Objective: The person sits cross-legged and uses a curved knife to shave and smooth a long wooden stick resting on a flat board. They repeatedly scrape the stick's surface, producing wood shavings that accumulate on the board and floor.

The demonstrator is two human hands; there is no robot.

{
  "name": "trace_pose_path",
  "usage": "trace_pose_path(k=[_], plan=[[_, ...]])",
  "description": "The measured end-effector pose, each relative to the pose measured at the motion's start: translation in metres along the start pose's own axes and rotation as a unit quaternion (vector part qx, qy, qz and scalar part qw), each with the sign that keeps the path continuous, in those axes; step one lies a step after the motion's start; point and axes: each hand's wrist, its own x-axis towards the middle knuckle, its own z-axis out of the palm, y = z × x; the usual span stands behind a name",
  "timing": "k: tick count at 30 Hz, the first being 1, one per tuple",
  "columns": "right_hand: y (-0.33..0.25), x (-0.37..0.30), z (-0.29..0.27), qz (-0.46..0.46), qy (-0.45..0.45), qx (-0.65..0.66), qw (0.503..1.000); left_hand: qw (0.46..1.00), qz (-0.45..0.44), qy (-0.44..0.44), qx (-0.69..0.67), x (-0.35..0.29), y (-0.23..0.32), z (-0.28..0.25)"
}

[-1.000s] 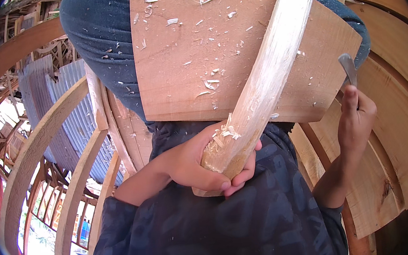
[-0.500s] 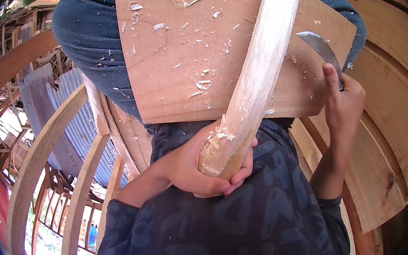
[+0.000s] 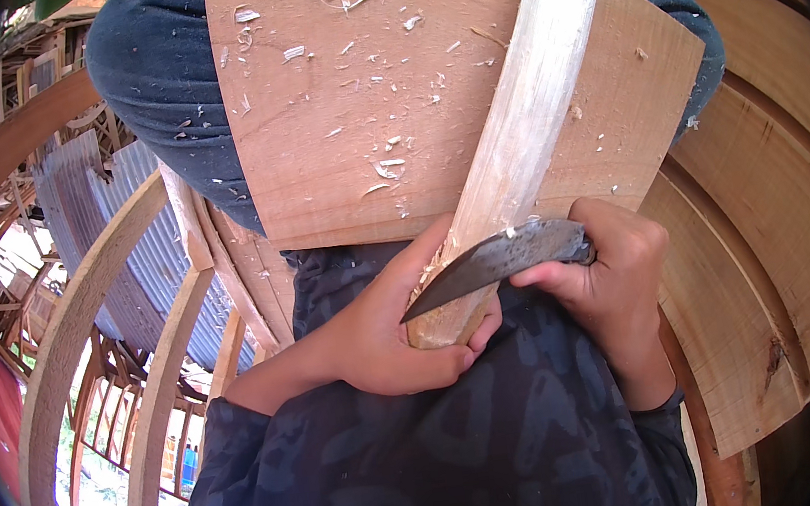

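A long pale wooden stick (image 3: 540,78), stripped and whittled, slants from the top of the view down toward my body. My left hand (image 3: 399,329) wraps round its near end from below, thumb and fingers closed on it. A dark curved knife (image 3: 486,262) lies across the stick just above that end, its tip beside my left hand. My right hand (image 3: 615,254) grips the knife at its right end; the handle is mostly hidden in the fingers. Small shavings cling to the stick and the blade.
A flat wooden board (image 3: 334,151) rests across my lap, scattered with shavings (image 3: 386,169). Wooden slats and rails (image 3: 148,412) curve along the left, with corrugated metal sheets (image 3: 148,232) beyond them. Wide wooden planks (image 3: 756,263) line the right side.
My right hand has brought the knife from the right, above the board, left and down onto the stick's near end. The board and the stick's near end have shifted slightly.
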Motion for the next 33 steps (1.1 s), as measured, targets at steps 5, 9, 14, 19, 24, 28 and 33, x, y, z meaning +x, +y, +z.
trace_pose_path(k=[5, 9, 14, 19, 24, 28, 33], plan=[[0.035, 0.016, -0.009, 0.138, 0.104, 0.025, 0.985, 1.000, 0.013, 0.020, 0.004, 0.000, -0.002, 0.004], [0.036, 0.009, -0.022, 0.166, 0.095, 0.018, 0.981, 0.999, -0.002, 0.026, 0.024, -0.003, 0.001, 0.005], [-0.002, -0.014, -0.007, 0.031, -0.008, 0.046, 0.998, 0.996, 0.006, 0.070, 0.053, -0.001, -0.002, 0.012], [0.018, 0.028, -0.002, 0.047, 0.074, 0.016, 0.996, 0.992, -0.022, 0.052, 0.110, -0.001, 0.006, 0.010], [0.025, 0.040, -0.014, 0.009, 0.095, -0.064, 0.993, 0.992, 0.010, 0.058, 0.115, 0.002, 0.002, 0.009], [0.055, 0.071, -0.038, 0.213, 0.152, -0.022, 0.965, 0.992, -0.022, 0.055, 0.110, -0.002, 0.005, 0.010], [0.060, 0.041, -0.051, 0.157, 0.146, 0.071, 0.974, 0.990, -0.029, 0.061, 0.125, -0.007, 0.014, 0.006]])
